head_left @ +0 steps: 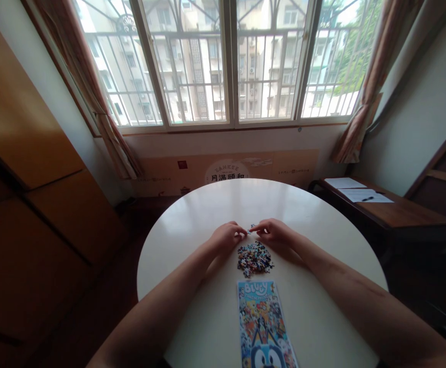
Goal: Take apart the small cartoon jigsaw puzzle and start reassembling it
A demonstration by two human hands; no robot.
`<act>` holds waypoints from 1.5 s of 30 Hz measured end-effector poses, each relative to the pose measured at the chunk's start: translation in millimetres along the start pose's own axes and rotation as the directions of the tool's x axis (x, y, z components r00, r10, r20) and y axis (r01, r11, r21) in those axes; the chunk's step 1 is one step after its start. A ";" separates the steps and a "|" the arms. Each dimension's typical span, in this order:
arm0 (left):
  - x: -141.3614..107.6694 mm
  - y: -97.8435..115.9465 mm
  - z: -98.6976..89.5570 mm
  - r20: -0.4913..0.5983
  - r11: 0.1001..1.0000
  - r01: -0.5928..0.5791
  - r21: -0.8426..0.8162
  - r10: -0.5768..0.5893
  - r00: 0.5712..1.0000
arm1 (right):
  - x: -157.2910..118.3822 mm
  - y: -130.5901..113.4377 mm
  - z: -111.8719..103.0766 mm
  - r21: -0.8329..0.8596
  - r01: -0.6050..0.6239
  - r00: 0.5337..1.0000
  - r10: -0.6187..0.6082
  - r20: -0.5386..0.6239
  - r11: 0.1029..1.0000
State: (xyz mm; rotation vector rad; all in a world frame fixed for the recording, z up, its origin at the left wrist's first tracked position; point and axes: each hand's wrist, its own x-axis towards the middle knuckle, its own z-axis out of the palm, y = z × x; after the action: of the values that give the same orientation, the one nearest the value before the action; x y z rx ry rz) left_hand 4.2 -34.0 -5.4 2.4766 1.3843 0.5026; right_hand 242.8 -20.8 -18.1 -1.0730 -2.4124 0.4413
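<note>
My left hand (229, 234) and my right hand (272, 229) meet fingertip to fingertip on the white table. Between them are small light-blue puzzle pieces (249, 232), with the fingers of both hands closed at their edges. How firmly each hand grips is too small to see. One more puzzle piece (252, 225) shows just beyond the fingertips. Closer to me lies a loose heap of jigsaw pieces (255, 258) in mixed colours. Below the heap, a printed Bluey picture (263, 312) lies between my forearms, its near end cut off by the frame.
The round white table (192, 220) stands before a barred window (230, 66). To the right, a wooden side table (407, 209) bears papers (361, 194) and a pen (368, 199). A wooden cabinet (27, 128) rises on the left. A printed carton (161, 171) lies beneath the window.
</note>
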 end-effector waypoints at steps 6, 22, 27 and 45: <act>-0.9 -1.9 -1.7 0.002 0.998 -0.050 -0.036 0.051 0.999 | 0.7 5.2 4.3 -0.037 -0.006 0.999 0.004 -0.047 0.999; -4.4 5.3 -8.8 0.085 0.967 -0.218 -0.130 0.230 0.969 | 2.6 26.9 9.4 0.004 -0.103 0.929 0.097 -0.356 0.995; -4.3 3.6 -7.8 0.093 0.963 -0.230 -0.138 0.244 0.965 | 3.6 26.7 13.2 0.004 -0.097 0.931 0.092 -0.353 0.995; -5.1 2.8 -9.7 0.106 0.960 -0.237 -0.147 0.254 0.961 | 7.2 31.0 15.9 -0.028 -0.082 0.946 0.069 -0.318 0.996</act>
State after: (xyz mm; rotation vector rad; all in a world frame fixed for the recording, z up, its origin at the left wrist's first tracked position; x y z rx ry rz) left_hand -0.2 -39.3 3.7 2.5346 0.9681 0.4657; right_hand 249.1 3.0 -43.8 -1.1605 -2.1108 0.2235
